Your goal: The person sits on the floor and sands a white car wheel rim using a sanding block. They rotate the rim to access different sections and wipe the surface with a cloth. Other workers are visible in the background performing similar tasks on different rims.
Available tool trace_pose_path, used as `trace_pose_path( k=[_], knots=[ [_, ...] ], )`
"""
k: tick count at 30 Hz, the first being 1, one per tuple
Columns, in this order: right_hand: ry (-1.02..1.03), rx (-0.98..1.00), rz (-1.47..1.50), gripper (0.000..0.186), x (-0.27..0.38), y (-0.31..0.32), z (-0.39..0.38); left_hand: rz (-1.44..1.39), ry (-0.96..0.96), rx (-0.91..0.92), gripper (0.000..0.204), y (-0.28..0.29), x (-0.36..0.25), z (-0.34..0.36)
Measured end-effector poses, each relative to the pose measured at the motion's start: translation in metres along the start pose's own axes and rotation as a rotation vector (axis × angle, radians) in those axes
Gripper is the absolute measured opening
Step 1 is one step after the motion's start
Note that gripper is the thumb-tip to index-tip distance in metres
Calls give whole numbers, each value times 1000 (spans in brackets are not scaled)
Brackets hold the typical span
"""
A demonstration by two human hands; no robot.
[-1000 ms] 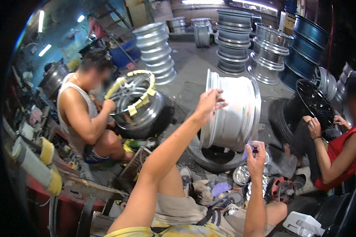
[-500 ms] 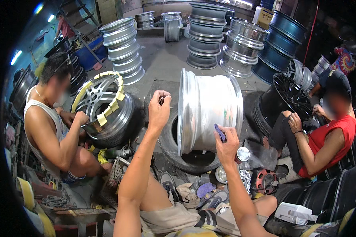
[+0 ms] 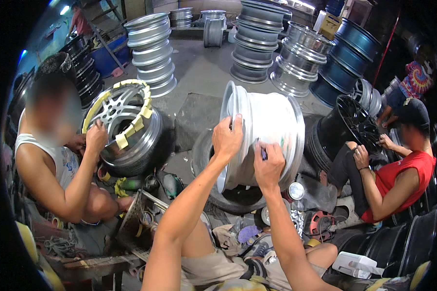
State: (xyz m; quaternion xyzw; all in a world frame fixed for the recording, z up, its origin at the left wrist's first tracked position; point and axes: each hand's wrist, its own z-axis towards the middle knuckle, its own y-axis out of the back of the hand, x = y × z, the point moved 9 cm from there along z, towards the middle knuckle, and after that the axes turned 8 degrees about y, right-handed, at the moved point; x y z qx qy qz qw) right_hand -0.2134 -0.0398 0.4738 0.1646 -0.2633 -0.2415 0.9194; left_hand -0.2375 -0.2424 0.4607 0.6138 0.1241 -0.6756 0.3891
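A silver wheel rim [image 3: 273, 123] lies on its side in front of me, resting on a black tyre [image 3: 235, 202] laid flat on the floor. My left hand [image 3: 227, 139] is closed at the rim's left flange, thumb up along the edge; its curled fingers are partly hidden. Against the lower middle of the barrel, my right hand [image 3: 269, 162] pinches a folded piece of purple sandpaper [image 3: 264, 154], mostly covered by the fingers. The barrel looks whitish and dull, with a small greenish mark near its right side.
At left, a person in a white tank top works at a wheel [image 3: 119, 114] edged with yellow tape. To the right, a person in red sits by a black wheel [image 3: 347, 121]. Rim stacks [image 3: 153, 53] stand behind. A purple disc [image 3: 248, 234], shoes and an open can [image 3: 296, 190] lie near my legs.
My left hand has moved right and down, from beside the rim onto its left flange. My right hand has shifted slightly left and up onto the barrel. The rim has tilted a little.
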Motion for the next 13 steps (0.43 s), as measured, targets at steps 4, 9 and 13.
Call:
trace_pose_path(
  k=[4, 9, 13],
  knots=[
    [0, 42, 0, 9, 1, -1, -10, 14, -89, -77, 48, 7, -1, -4],
    [38, 6, -5, 10, 2, -6, 9, 20, -69, -48, 44, 4, -4, -5],
    [47, 31, -21, 11, -1, -7, 2, 20, -68, -57, 43, 6, -2, -2]
  ],
)
